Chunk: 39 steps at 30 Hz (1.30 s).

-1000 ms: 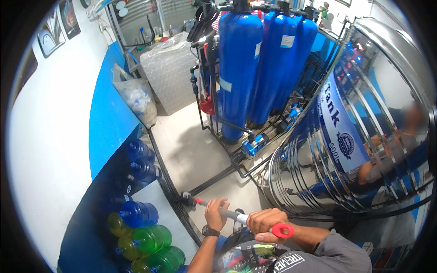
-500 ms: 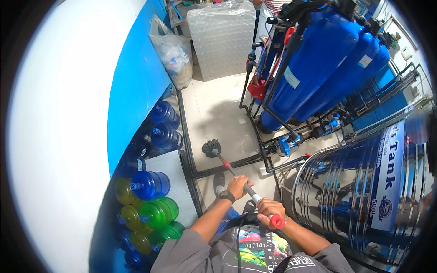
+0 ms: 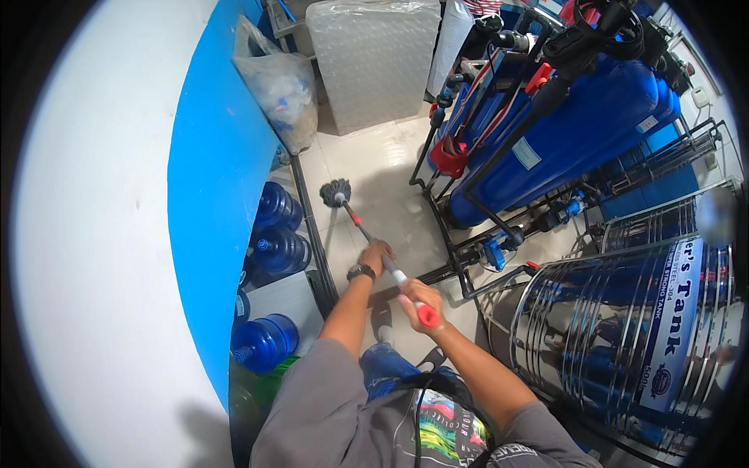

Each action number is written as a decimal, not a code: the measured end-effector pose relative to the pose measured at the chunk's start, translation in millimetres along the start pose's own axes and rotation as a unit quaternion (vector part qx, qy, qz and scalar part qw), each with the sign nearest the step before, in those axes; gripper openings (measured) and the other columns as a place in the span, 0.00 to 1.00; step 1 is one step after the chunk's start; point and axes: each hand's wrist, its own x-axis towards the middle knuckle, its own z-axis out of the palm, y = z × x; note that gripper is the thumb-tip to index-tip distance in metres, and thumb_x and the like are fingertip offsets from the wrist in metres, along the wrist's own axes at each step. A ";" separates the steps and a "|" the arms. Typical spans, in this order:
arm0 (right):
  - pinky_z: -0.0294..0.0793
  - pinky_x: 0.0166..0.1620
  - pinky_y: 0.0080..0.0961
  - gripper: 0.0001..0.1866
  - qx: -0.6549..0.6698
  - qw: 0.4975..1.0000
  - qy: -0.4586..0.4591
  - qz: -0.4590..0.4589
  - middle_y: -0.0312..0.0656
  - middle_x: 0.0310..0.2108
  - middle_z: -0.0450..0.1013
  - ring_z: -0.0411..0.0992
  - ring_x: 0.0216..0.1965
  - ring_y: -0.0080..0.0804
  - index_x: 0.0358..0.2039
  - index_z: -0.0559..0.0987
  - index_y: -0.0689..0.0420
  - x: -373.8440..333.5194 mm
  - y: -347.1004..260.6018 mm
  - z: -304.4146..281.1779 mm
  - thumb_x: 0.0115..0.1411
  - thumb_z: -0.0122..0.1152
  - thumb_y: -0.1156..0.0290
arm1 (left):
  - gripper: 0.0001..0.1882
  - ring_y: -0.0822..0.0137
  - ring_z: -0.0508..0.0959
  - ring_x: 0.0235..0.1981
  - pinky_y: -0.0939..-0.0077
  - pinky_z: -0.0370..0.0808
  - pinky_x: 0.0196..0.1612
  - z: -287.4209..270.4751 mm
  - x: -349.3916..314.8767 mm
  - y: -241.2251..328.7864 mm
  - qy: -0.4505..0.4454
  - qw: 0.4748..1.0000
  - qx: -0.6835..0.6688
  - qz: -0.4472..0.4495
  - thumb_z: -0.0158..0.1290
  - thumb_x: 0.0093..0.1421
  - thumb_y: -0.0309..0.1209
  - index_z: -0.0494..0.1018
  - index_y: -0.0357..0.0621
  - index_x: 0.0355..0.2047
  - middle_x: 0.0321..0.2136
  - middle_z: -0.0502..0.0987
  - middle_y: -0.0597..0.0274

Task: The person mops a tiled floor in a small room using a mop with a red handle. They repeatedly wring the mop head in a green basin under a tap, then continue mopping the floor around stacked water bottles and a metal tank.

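Observation:
A mop with a dark grey, stringy head rests on the tiled floor ahead of me, slightly left. Its handle has a red joint near the head and a red cap at my end, and slants back toward me. My left hand, with a dark watch at the wrist, is wrapped round the middle of the handle. Closer to me, my right hand grips the pale upper part just below the red cap. Both arms reach forward.
Black pipes run along the floor on the left, beside blue water jugs. Tall blue cylinders on a pipe frame and a shiny steel tank stand right. Ahead are a plastic bag, a wrapped block and a person.
The mop head has moved farther ahead and to the left across the floor. My arms now reach farther forward with the handle, and the view has shifted; both hands keep their hold.

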 end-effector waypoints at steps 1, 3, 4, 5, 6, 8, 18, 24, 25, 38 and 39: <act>0.77 0.40 0.37 0.12 -0.004 1.000 -0.008 -0.001 0.45 0.23 0.71 0.73 0.28 0.45 0.22 0.70 0.60 9.0 7.2 8.7 0.58 0.62 0.83 | 0.09 0.46 0.81 0.41 0.56 0.78 0.45 -11.5 10.6 -7.2 0.022 0.994 0.100 0.040 0.68 0.52 0.33 0.78 0.49 0.31 0.35 0.79 0.53; 0.77 0.42 0.37 0.12 -0.011 1.000 -0.020 0.002 0.45 0.22 0.71 0.73 0.27 0.44 0.22 0.70 0.60 23.2 13.5 15.9 0.59 0.61 0.83 | 0.10 0.46 0.80 0.41 0.55 0.78 0.46 -32.0 24.2 -9.3 0.015 0.985 0.156 0.074 0.69 0.52 0.33 0.78 0.47 0.30 0.35 0.79 0.51; 0.77 0.43 0.37 0.12 -0.014 1.000 -0.024 0.007 0.45 0.22 0.71 0.73 0.27 0.44 0.22 0.70 0.60 27.6 12.5 14.0 0.59 0.62 0.83 | 0.11 0.45 0.80 0.39 0.55 0.78 0.45 -35.4 26.9 -3.0 0.010 0.984 0.151 0.093 0.69 0.52 0.33 0.77 0.45 0.30 0.34 0.79 0.51; 0.77 0.43 0.37 0.12 -0.032 0.998 -0.050 0.021 0.45 0.22 0.71 0.73 0.28 0.44 0.22 0.70 0.60 29.9 8.7 8.5 0.59 0.62 0.83 | 0.12 0.45 0.80 0.37 0.55 0.78 0.43 -36.4 25.2 5.9 0.007 0.984 0.145 0.104 0.69 0.53 0.33 0.76 0.43 0.30 0.32 0.79 0.50; 0.77 0.45 0.38 0.12 -0.027 0.999 -0.028 0.025 0.44 0.23 0.71 0.72 0.27 0.44 0.21 0.69 0.60 29.6 2.1 -0.7 0.59 0.61 0.83 | 0.13 0.44 0.80 0.35 0.54 0.78 0.41 -34.8 24.8 17.1 0.007 0.983 0.140 0.117 0.69 0.53 0.33 0.75 0.42 0.29 0.31 0.78 0.50; 0.77 0.41 0.38 0.10 0.004 1.000 -0.020 0.009 0.46 0.24 0.73 0.74 0.27 0.45 0.23 0.71 0.60 20.7 -20.2 -27.7 0.57 0.64 0.81 | 0.15 0.44 0.80 0.35 0.52 0.77 0.40 -16.9 9.4 42.8 -0.010 0.979 0.153 0.134 0.68 0.54 0.37 0.75 0.42 0.28 0.30 0.78 0.50; 0.75 0.36 0.38 0.16 0.038 0.981 0.075 0.175 0.40 0.15 0.70 0.70 0.20 0.33 0.15 0.67 0.55 -57.5 -187.0 -137.7 0.55 0.63 0.74 | 0.14 0.43 0.81 0.35 0.47 0.76 0.38 90.1 -122.4 154.7 -0.339 0.926 0.015 0.165 0.63 0.57 0.43 0.79 0.46 0.24 0.26 0.80 0.51; 0.75 0.33 0.38 0.17 0.092 0.979 0.127 0.131 0.40 0.14 0.69 0.68 0.17 0.33 0.15 0.69 0.56 -63.1 -188.2 -119.6 0.55 0.67 0.72 | 0.08 0.46 0.82 0.38 0.52 0.79 0.43 79.5 -143.4 168.7 -0.393 0.912 0.026 0.116 0.64 0.48 0.36 0.83 0.50 0.29 0.31 0.83 0.51; 0.75 0.33 0.39 0.17 0.096 0.981 0.115 0.123 0.41 0.14 0.70 0.68 0.17 0.34 0.15 0.69 0.57 -62.7 -183.9 -113.4 0.55 0.67 0.73 | 0.09 0.47 0.83 0.38 0.53 0.80 0.43 70.7 -143.8 160.9 -0.385 0.914 0.016 0.128 0.64 0.47 0.35 0.83 0.50 0.30 0.32 0.84 0.51; 0.74 0.34 0.37 0.14 0.110 0.992 0.039 0.047 0.44 0.20 0.70 0.71 0.24 0.41 0.19 0.68 0.59 -53.4 -63.3 -34.2 0.59 0.60 0.82 | 0.12 0.45 0.82 0.40 0.50 0.76 0.45 -16.7 -84.3 53.0 -0.205 0.953 0.203 0.089 0.63 0.59 0.43 0.83 0.49 0.29 0.33 0.82 0.49; 0.74 0.34 0.37 0.14 0.099 0.994 0.028 0.045 0.44 0.20 0.70 0.71 0.24 0.41 0.19 0.68 0.59 -57.0 -60.2 -34.6 0.59 0.60 0.82 | 0.13 0.45 0.82 0.40 0.50 0.76 0.45 -11.9 -85.4 52.1 -0.202 0.952 0.224 0.058 0.62 0.60 0.44 0.83 0.48 0.29 0.33 0.82 0.48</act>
